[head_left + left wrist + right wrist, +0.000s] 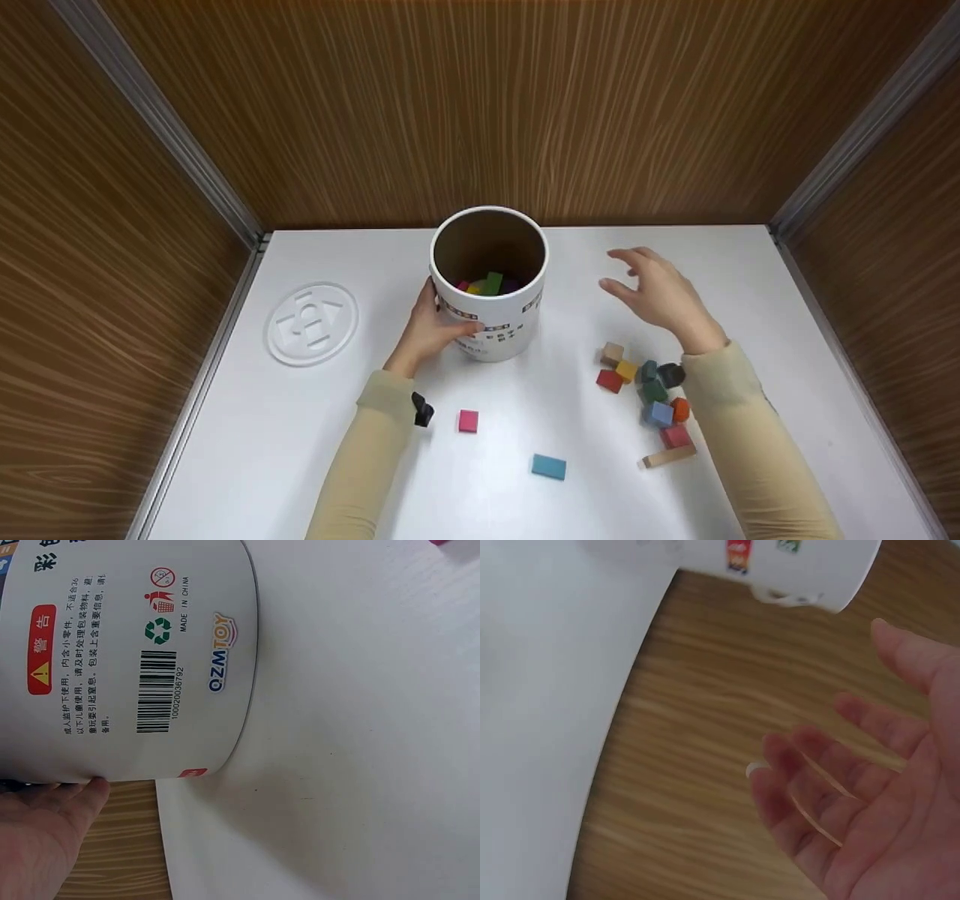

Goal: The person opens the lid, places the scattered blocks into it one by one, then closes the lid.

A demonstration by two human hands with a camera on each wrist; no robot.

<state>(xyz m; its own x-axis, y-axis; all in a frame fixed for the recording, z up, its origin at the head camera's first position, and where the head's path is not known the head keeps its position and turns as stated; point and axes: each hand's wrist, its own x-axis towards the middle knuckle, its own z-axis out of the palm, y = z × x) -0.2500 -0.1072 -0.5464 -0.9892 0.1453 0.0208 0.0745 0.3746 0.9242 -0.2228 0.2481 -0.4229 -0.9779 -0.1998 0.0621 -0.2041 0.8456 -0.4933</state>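
Note:
A white cylindrical canister (495, 322) with printed sides stands upright near the back of the table, its top uncovered. Several coloured blocks (491, 283), green and yellow among them, lie at its bottom. My left hand (431, 330) grips the canister's left side, thumb across the front and fingers round the back. In the left wrist view, fingertips press the printed wall (157, 637) beside a barcode. Apart from the canister, to its right, my right hand (664, 296) hovers over the table with fingers spread and loosely bent. Nothing is in its palm (900, 840).
A white round lid (313, 324) with raised shapes lies at the left. Several wooden blocks (654, 390) are clustered beside my right forearm. Nearer the front lie a pink block (468, 421) and a blue block (549, 466). Wood-grain panels (450, 112) wall in the table's back and sides.

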